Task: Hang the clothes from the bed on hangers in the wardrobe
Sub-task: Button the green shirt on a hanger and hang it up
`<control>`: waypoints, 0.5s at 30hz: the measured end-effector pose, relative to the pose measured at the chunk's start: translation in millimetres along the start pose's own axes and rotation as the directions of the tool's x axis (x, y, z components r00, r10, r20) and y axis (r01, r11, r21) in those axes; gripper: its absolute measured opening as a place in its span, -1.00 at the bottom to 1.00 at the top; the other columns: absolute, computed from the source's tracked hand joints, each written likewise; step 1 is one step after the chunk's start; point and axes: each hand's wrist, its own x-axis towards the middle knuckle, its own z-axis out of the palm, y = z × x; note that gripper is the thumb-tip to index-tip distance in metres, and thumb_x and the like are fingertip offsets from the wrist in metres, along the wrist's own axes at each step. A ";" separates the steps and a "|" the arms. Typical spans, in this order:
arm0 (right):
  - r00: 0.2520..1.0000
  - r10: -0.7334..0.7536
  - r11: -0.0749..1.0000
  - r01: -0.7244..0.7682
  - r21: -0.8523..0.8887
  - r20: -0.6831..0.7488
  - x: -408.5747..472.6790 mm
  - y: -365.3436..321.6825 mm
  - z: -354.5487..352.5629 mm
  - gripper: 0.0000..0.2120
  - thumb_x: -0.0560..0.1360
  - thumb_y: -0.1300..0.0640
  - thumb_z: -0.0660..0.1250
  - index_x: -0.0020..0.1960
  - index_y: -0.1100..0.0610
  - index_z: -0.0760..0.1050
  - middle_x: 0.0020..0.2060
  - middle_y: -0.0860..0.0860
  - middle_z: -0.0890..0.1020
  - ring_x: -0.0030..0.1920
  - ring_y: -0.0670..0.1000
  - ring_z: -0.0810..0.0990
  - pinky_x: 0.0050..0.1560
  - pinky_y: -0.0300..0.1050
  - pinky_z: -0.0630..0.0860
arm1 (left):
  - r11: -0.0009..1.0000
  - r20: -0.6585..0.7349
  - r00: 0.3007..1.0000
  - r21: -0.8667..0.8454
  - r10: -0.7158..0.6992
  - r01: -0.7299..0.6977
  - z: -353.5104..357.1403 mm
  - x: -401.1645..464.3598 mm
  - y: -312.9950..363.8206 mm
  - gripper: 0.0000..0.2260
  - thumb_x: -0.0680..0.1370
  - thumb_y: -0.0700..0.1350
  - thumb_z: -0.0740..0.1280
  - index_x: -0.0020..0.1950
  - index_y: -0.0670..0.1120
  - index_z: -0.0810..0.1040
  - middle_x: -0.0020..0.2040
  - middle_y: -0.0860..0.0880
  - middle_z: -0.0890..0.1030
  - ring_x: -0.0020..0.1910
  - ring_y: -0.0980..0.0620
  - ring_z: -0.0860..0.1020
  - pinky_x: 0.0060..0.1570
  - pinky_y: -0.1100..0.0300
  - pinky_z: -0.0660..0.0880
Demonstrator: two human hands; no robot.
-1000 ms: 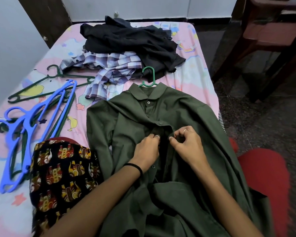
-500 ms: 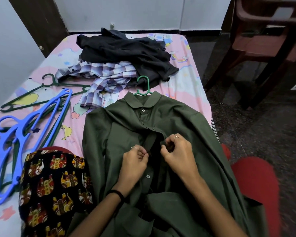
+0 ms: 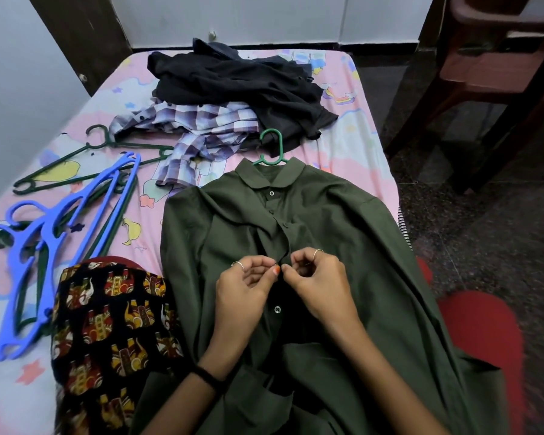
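An olive green shirt [image 3: 343, 233] lies face up on the bed [image 3: 358, 120] with a green hanger [image 3: 272, 149] inside it, the hook sticking out past the collar. My left hand [image 3: 248, 290] pinches the left edge of the shirt's button placket. My right hand [image 3: 318, 284] pinches the right edge beside it, thumbs almost touching at mid-chest. The upper buttons are fastened. A checked shirt [image 3: 201, 133] and a heap of black clothes [image 3: 242, 86] lie farther up the bed.
Blue hangers [image 3: 44, 246] and dark green hangers [image 3: 85, 158] lie spread on the left of the bed. A black patterned garment [image 3: 110, 331] sits at the near left. A dark wooden chair [image 3: 496, 76] stands on the floor to the right.
Both hands have shifted slightly down the placket and come closer together, pinching the two edges at one button. The view has tilted a little.
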 end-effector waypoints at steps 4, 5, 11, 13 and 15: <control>1.000 0.011 1.000 -0.011 0.018 -0.014 -3.6 0.7 0.5 -0.86 0.38 0.22 0.47 -0.24 0.07 0.52 -0.43 -0.11 0.52 -0.41 -0.23 0.48 -0.33 -0.44 0.38 | 1.000 0.008 1.000 -0.032 0.001 0.000 2.8 -1.7 3.7 -0.83 0.46 -0.35 0.41 -0.14 -0.07 0.61 -0.25 -0.02 0.66 -0.26 0.18 0.62 -0.17 0.40 0.52; 1.000 0.012 1.000 -0.011 0.024 -0.018 -3.9 0.5 0.3 -0.86 0.39 0.22 0.47 -0.24 0.07 0.53 -0.43 -0.11 0.53 -0.40 -0.23 0.48 -0.33 -0.44 0.39 | 0.999 0.006 1.000 -0.033 -0.002 0.002 3.2 -1.3 3.0 -0.82 0.46 -0.35 0.41 -0.15 -0.06 0.62 -0.25 -0.01 0.67 -0.25 0.16 0.63 -0.16 0.38 0.52; 1.000 0.023 0.997 -0.022 0.074 -0.007 -5.6 5.0 0.3 -0.91 0.41 0.22 0.47 -0.18 0.11 0.57 -0.39 -0.08 0.55 -0.38 -0.22 0.49 -0.30 -0.43 0.41 | 1.000 -0.018 1.000 0.016 -0.012 0.012 7.1 1.1 -0.6 -0.80 0.47 -0.33 0.41 -0.17 -0.01 0.61 -0.27 0.01 0.67 -0.25 0.13 0.64 -0.16 0.34 0.54; 0.999 0.045 0.992 -0.045 0.114 -0.002 -5.1 7.3 1.3 -0.94 0.43 0.21 0.46 -0.15 0.11 0.59 -0.36 -0.06 0.59 -0.34 -0.19 0.52 -0.25 -0.36 0.47 | 0.999 -0.032 0.999 0.034 -0.016 0.017 8.4 2.1 -0.3 -0.80 0.47 -0.31 0.42 -0.17 0.00 0.61 -0.25 -0.01 0.68 -0.24 0.11 0.65 -0.14 0.30 0.55; 0.998 0.068 0.984 -0.069 0.167 0.011 -5.1 8.1 1.8 -1.00 0.46 0.20 0.42 -0.12 0.13 0.61 -0.34 -0.05 0.64 -0.32 -0.17 0.57 -0.22 -0.32 0.50 | 0.999 -0.044 0.999 0.048 -0.020 0.022 9.0 2.9 0.2 -0.81 0.48 -0.30 0.42 -0.16 0.01 0.62 -0.23 -0.03 0.69 -0.23 0.08 0.67 -0.12 0.26 0.56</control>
